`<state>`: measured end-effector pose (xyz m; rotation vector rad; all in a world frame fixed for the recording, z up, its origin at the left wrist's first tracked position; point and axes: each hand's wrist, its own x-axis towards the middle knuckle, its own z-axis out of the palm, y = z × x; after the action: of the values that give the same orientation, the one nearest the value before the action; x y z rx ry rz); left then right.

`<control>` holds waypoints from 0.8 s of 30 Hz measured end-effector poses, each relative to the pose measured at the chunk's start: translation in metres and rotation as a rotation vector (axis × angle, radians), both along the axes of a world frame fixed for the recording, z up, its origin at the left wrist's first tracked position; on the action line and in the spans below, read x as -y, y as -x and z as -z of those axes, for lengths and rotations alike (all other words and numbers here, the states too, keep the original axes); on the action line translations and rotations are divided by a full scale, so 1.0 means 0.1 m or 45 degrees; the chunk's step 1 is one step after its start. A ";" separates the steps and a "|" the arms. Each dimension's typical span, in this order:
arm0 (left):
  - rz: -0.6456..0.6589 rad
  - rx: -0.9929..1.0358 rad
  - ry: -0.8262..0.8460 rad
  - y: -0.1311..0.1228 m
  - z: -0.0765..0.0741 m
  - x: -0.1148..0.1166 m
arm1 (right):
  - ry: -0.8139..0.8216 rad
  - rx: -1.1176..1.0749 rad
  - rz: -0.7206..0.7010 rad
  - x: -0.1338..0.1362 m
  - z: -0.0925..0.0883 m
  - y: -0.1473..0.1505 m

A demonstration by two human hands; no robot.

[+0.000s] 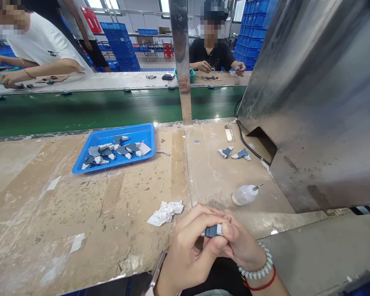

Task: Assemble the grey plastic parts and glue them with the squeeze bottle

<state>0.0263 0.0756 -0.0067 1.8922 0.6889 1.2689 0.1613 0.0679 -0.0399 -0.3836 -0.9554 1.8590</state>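
Observation:
Over the table's front edge, both my hands close round one small dark blue-grey and white plastic part (212, 231). My left hand (191, 242) wraps it from the left, thumb below and fingers above. From the other side my right hand (239, 242) pinches its white end with the thumb. Fingers hide most of the part. Just beyond my hands lie a crumpled white tissue (165, 213) and a white squeeze bottle (245, 195) with a thin metal tip, tipped on its side. Two similar grey and white parts (233, 153) rest farther back on the right.
A blue tray (114, 164) at back left holds several such parts. Behind it runs a green conveyor belt (111, 111) with small dark pieces. A metal post (181, 61) and large metal housing (320, 102) stand nearby, with a black cable (249, 144). Co-workers sit across the belt.

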 end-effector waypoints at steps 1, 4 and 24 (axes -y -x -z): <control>0.003 0.001 -0.005 0.00 0.00 0.00 | 0.000 0.002 -0.001 0.00 0.00 0.00; 0.009 0.017 -0.014 -0.01 0.00 0.00 | -0.006 -0.003 -0.006 0.00 0.02 0.00; 0.040 0.020 -0.021 0.00 0.00 0.01 | -0.032 0.066 0.005 0.01 -0.01 -0.03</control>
<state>0.0265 0.0745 -0.0066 1.8972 0.6398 1.2717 0.1640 0.0668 -0.0389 -0.4196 -1.0115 1.8396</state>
